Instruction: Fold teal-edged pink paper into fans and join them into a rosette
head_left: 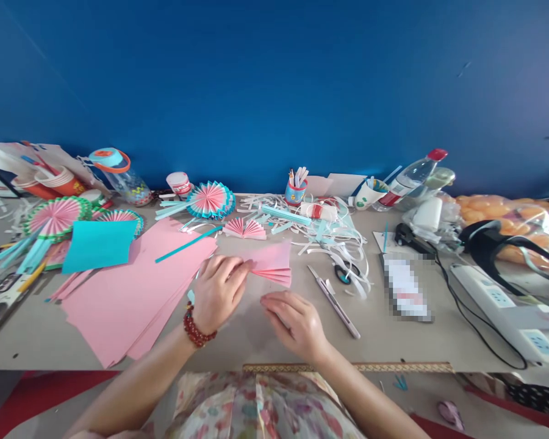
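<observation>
My left hand (218, 291), with a red bead bracelet at the wrist, pinches the narrow end of a pleated pink paper strip (271, 264) lying on the grey table (393, 341). The pleats fan out to the right of its fingers. My right hand (295, 322) rests on the table just below the paper, fingers curled, apart from it; nothing shows in its grip. A stack of pink paper sheets (132, 299) lies left of my left hand.
A turquoise sheet (98, 245), finished pink-and-teal paper fans (210, 199), a half fan (244, 228), cut paper strips (333, 235), a craft knife (333, 302), a tape roll (346, 272), pen cup (295, 192), water bottle (409, 177), power strip (507, 311) and paper cups (50, 180) crowd the table.
</observation>
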{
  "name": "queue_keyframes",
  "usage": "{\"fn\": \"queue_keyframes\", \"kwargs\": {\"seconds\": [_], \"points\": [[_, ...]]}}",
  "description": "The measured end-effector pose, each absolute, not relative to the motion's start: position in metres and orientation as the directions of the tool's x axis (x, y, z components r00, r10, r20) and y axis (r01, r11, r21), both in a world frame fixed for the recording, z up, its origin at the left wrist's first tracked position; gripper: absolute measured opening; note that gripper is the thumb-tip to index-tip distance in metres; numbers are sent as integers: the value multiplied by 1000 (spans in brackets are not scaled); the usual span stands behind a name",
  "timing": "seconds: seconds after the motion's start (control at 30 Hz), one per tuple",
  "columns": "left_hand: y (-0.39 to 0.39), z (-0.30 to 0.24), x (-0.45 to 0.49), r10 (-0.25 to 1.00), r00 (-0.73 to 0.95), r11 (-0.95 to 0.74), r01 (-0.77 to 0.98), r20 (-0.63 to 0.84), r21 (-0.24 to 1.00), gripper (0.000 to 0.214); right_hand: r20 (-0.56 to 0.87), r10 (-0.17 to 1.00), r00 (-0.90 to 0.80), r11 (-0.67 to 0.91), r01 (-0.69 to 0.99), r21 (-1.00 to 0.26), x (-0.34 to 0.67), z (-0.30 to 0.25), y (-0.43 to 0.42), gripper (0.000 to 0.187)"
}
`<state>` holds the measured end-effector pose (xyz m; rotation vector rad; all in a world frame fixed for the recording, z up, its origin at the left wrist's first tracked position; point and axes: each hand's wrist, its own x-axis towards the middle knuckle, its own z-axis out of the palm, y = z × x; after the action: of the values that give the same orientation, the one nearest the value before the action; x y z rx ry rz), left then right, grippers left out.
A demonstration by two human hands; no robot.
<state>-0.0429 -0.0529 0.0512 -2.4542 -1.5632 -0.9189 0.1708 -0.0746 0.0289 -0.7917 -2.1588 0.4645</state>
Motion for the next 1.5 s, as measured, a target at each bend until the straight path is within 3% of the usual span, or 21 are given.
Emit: {"fn": "queue_keyframes", "kwargs": {"seconds": [0.1, 0.17, 0.23, 0.37, 0.8, 1.17, 1.37, 1.5], "points": [[-48, 49, -44, 773, 404, -502, 861, 489, 82, 26, 625, 597, -503, 788, 516, -337, 173, 34, -76, 39], [-47, 42, -40, 752, 483, -553, 833, 449, 30, 24, 593, 635, -495, 718, 660, -219, 173, 36, -70, 39], [-49, 33, -36, 732, 542, -596, 803, 412, 2, 23, 506, 693, -513, 666, 724, -178, 173, 35, -59, 35], [-54, 19, -41, 719, 608, -642, 767, 337, -13, 24, 426, 670, -608, 714, 685, -144, 182, 22, -44, 21], [-62, 4, -54, 791, 572, -604, 787, 216, 127, 21, 349, 597, -722, 785, 616, -69, 196, -3, -46, 21], [-65, -3, -68, 774, 576, -631, 738, 262, 240, 15, 348, 580, -737, 806, 580, -116, 217, -10, -45, 21], [-64, -3, -65, 822, 497, -567, 760, 277, 318, 19, 243, 640, -730, 764, 638, -94, 200, 0, -42, 14], [-65, -4, -66, 846, 467, -533, 763, 257, 367, 19, 192, 619, -761, 782, 619, -72, 184, 1, -40, 10]]}}
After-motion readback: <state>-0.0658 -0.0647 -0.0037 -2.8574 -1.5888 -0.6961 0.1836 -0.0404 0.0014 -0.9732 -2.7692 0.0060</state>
